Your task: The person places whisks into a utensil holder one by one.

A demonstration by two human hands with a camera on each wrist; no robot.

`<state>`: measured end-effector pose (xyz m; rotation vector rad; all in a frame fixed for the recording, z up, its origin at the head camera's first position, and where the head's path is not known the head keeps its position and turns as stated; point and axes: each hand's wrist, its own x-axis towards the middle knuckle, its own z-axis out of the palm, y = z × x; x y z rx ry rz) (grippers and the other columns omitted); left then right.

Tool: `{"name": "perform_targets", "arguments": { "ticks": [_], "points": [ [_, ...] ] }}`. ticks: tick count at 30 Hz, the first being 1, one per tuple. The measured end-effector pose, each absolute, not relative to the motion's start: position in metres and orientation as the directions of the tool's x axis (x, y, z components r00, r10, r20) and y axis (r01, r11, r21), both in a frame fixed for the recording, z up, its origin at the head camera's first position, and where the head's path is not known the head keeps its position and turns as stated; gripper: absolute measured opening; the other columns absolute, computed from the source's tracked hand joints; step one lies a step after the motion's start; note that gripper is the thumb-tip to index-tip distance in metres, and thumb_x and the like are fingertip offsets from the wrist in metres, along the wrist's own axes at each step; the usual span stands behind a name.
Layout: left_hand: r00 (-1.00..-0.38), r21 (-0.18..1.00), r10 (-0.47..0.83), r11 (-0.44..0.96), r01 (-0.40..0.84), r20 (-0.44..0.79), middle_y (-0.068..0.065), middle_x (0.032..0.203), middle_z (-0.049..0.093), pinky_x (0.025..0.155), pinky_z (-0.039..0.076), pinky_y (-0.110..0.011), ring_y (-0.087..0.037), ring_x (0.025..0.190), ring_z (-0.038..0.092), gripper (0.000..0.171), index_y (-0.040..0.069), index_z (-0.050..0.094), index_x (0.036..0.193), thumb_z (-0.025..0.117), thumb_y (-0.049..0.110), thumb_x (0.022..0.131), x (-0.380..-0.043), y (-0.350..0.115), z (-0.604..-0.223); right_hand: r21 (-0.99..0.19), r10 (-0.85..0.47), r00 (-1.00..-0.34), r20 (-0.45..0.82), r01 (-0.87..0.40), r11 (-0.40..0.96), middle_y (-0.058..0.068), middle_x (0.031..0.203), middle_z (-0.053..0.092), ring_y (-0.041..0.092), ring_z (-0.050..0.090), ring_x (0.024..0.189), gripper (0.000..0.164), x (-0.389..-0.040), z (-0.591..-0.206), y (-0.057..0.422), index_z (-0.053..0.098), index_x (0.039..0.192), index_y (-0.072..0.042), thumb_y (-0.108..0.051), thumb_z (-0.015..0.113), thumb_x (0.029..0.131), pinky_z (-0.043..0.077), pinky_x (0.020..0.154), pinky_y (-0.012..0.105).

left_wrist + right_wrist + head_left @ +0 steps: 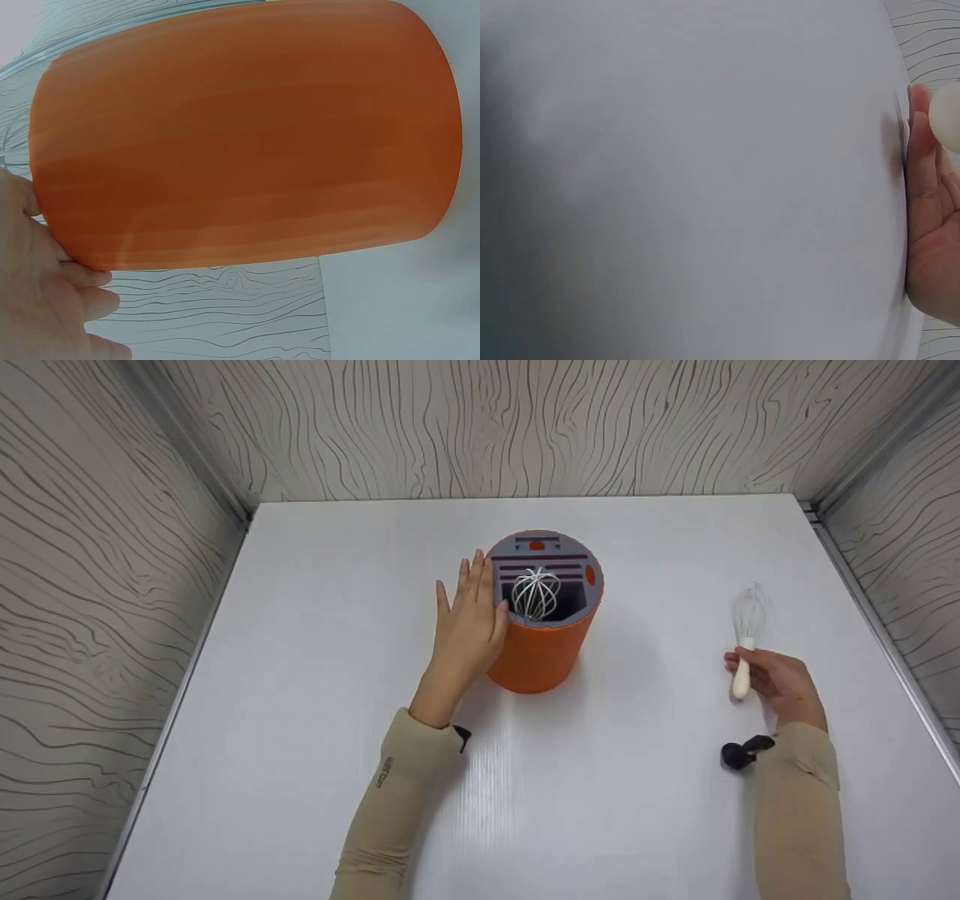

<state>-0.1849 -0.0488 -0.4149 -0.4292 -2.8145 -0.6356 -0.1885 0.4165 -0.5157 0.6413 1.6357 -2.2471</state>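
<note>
Pinching a whisk (746,642) out on the right side of the white desk (337,607), with thumb and fingers of the right hand (784,682) curled round the top of the pale handle (741,681), just below the wire loops (748,613). Pointing those thin loops away from the body, well apart from the tall orange holder (536,660) near the middle of the desk. Over to the left hand (466,634) now: unclenched, gripping nothing, laid along the left side of the holder's rim and touching it there, with fingers long and nearly straight, and with thumb toward the near side. Spotting inside the holder a second whisk (535,594), wire head up, in the broad dark opening at the near side of the grey insert (574,549), with its lower part hidden. Just behind, narrow slots (568,566), plus orange patches (589,575) at the far side and at the right. Checking the left wrist view: mostly smooth orange wall, sideways on, with fingertips at the rim end. Checking the right wrist view: catching the rounded end of the pale handle at the edge, beside the fingers; hard to tell from there about any contact with the desk. Around all this, beige sleeves (799,810) on both arms, a black device (735,756) by the right cuff, a smaller black piece (463,737) by the left, and walls (495,427) in a wood-grain pattern at the back and both sides.
</note>
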Motion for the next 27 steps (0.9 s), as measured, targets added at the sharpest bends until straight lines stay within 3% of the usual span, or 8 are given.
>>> {"name": "perform_targets", "arguments": {
  "ticks": [9,27],
  "points": [
    [-0.933,0.395,0.222,0.859,0.325,0.284,-0.014,0.155,0.018,0.109,0.006,-0.059,-0.029,0.143,0.013,0.058,-0.002,0.023,0.148,0.034,0.026,0.098,-0.1852,-0.0487,-0.4152,-0.833,-0.038,-0.884,-0.465,0.452,-0.319,0.009,0.091,0.072,0.017,0.070,0.082,0.011,-0.1886,-0.5206,0.4195,0.068,0.096,-0.006,-0.010,0.058,0.093,0.053,0.072,0.024],
    [-0.930,0.393,0.223,0.859,0.328,0.291,-0.015,0.155,0.018,0.108,0.007,-0.061,-0.030,0.143,0.012,0.058,-0.002,0.023,0.148,0.034,0.026,0.099,-0.1852,-0.0487,-0.4176,-0.834,-0.031,-0.876,-0.482,0.470,-0.289,0.007,0.087,0.072,0.014,0.069,0.080,0.008,-0.1897,-0.5213,0.4192,0.067,0.093,-0.008,-0.012,0.060,0.092,0.052,0.071,0.023]
  ]
}}
